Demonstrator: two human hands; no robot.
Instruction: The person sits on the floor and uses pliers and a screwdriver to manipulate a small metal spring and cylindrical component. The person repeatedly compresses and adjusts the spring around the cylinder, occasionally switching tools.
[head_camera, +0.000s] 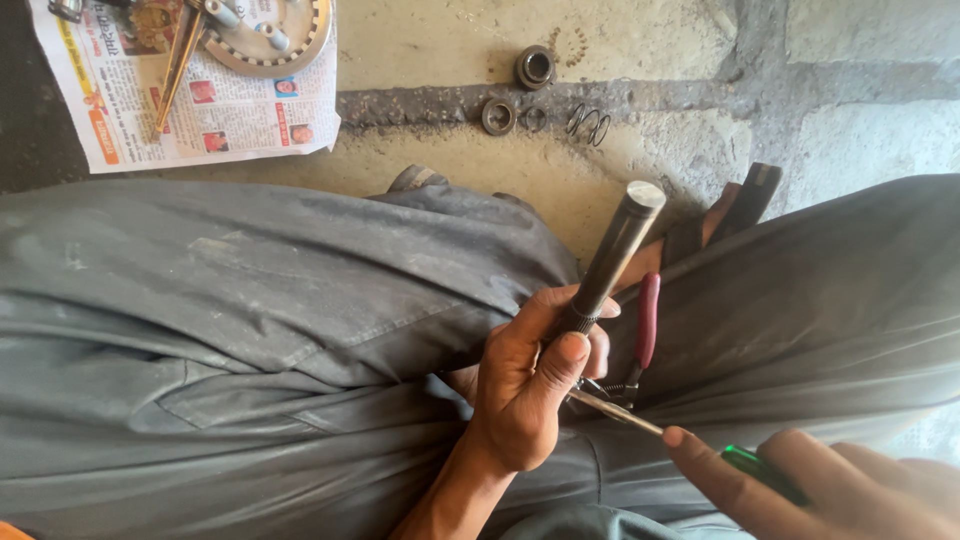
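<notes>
My left hand (530, 385) grips a dark steel shaft (618, 250) that points up and away, its flat end uppermost. My right hand (830, 490) at the lower right holds a screwdriver with a green handle (760, 470); its thin metal blade (615, 410) reaches left to the base of the shaft beside my left thumb. Red-handled pliers (648, 320) lie on my lap just right of the shaft. A small spring sits near the blade tip, partly hidden by my fingers.
My grey trouser legs (250, 330) fill most of the view. On the concrete floor beyond lie a bearing (535, 67), a ring (498, 116), a wire spring (590, 124), and a newspaper (190, 110) with a round metal plate (270, 35) and tools on it.
</notes>
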